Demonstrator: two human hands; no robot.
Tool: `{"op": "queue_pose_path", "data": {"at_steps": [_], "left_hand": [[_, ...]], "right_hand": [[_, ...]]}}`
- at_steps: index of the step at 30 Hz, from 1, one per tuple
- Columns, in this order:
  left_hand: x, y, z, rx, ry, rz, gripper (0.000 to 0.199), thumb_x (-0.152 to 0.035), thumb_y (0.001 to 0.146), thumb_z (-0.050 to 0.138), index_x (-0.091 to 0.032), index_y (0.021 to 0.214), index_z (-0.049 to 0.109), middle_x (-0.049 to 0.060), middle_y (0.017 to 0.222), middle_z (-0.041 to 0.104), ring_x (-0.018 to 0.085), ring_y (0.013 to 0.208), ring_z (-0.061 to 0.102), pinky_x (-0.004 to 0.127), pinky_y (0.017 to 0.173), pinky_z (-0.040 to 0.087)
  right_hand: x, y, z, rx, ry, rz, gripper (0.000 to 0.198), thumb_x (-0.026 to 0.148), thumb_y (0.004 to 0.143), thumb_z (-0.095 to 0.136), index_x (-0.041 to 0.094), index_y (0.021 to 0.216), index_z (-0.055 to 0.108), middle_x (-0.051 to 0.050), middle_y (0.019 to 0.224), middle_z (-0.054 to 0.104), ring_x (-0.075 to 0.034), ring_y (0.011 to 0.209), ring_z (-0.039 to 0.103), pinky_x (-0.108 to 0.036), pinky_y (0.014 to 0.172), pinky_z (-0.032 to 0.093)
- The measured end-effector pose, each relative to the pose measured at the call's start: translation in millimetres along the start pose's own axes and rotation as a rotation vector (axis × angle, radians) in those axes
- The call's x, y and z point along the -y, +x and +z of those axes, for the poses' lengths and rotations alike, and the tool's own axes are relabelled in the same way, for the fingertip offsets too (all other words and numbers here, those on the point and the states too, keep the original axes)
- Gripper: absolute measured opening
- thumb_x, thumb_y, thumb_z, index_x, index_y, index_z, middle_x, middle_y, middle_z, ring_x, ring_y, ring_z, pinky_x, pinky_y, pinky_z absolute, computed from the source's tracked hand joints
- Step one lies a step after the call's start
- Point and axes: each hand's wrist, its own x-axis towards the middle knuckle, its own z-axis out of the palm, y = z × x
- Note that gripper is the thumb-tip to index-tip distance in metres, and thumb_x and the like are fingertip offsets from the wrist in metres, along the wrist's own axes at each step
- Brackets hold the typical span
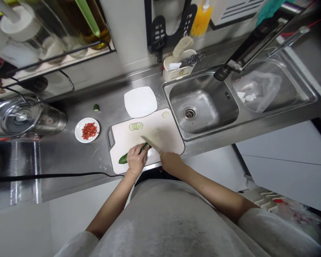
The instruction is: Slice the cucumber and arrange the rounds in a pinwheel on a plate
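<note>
1. Left hand (136, 159), at the lower centre of the frame, presses down over a green cucumber (123, 159), fingers curled around its right part.
2. Right hand (171, 161), just right of centre, is closed on the handle of a knife (151, 143); its blade points to the upper left, beside the cucumber's right end.
3. Cucumber and knife are over a pale cutting board (120, 139) at the frame's centre; overlapping slices (136, 126) lie near its upper left, a single slice (166, 114) at its upper right corner.
4. Above the board sits a white square plate (140, 101).
5. Left of centre, a round plate (78, 130) bears red pieces (89, 131); a cucumber stub (96, 107) lies above it.
</note>
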Motion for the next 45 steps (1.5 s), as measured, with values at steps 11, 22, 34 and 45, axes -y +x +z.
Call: {"op": "queue_pose_path", "data": {"at_steps": [11, 22, 34, 45], "left_hand": [[1, 0, 0, -0.011, 0.017, 0.012, 0.030, -0.023, 0.089, 0.054, -0.029, 0.113, 0.070, 0.005, 0.115, 0.069, 0.022, 0.103, 0.060, 0.037, 0.087, 0.045], [2, 0, 1, 0.013, -0.004, -0.001, 0.031, -0.023, 0.089, 0.052, -0.030, 0.115, 0.069, 0.005, 0.117, 0.068, 0.022, 0.106, 0.059, 0.038, 0.089, 0.045], [2, 0, 2, -0.001, -0.003, 0.005, 0.032, -0.023, 0.089, 0.053, -0.030, 0.116, 0.069, 0.005, 0.117, 0.068, 0.022, 0.106, 0.059, 0.038, 0.089, 0.045], [3, 1, 0, 0.004, -0.007, 0.005, 0.030, -0.022, 0.089, 0.053, -0.028, 0.114, 0.069, 0.004, 0.116, 0.069, 0.022, 0.104, 0.060, 0.037, 0.089, 0.046]], "right_hand": [[0, 3, 3, -0.044, 0.009, -0.005, 0.029, 0.017, 0.095, 0.032, 0.010, 0.111, 0.054, -0.016, 0.091, 0.069, -0.026, 0.089, 0.067, -0.031, 0.072, 0.048], [-2, 6, 8, -0.025, -0.015, 0.000, 0.031, 0.017, 0.095, 0.031, 0.011, 0.116, 0.053, -0.017, 0.092, 0.069, -0.026, 0.092, 0.067, -0.031, 0.073, 0.049], [-3, 10, 12, -0.021, 0.003, 0.004, 0.030, 0.018, 0.095, 0.032, 0.011, 0.115, 0.054, -0.015, 0.093, 0.069, -0.025, 0.091, 0.067, -0.030, 0.073, 0.048], [-7, 11, 20, -0.050, 0.073, 0.049, 0.032, 0.022, 0.097, 0.032, 0.011, 0.115, 0.056, -0.013, 0.093, 0.069, -0.023, 0.089, 0.066, -0.029, 0.074, 0.045]]}}
